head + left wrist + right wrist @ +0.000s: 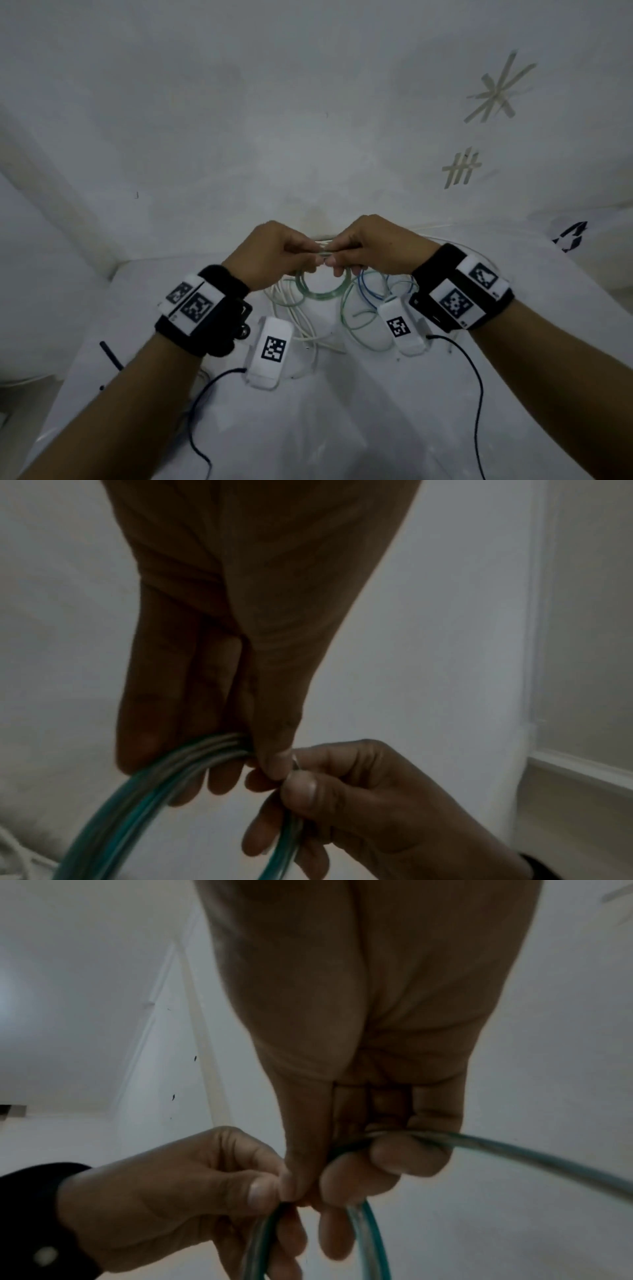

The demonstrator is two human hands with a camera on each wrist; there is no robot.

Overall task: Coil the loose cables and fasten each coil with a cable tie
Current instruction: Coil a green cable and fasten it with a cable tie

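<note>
- Desk (342, 428): white surface below my hands; it carries the remaining work, so I judge the task well short of finished.
- Loose cables (370, 308): green, blue and white strands lie tangled on the desk beneath and just right of my hands; none of them shows a tidy coil or a tie, so these are left to do.
- Green coil (322, 291): several turns gathered into one ring, held up above the desk between both hands, its lower arc hanging free. Coiling of this cable looks done; fastening looks in progress.
- My left hand (270, 253): fingers curled round the bundled turns at the top of the ring, thumb pressing them together.
- My right hand (371, 248): fingers curled on the ring's other side, thumb and forefinger pinching right against my left thumb.
- Cable tie (295, 761): a small pale sliver shows at the pinch between the thumbs; I take it for the tie, but cannot tell whether it is threaded or locked.
</note>
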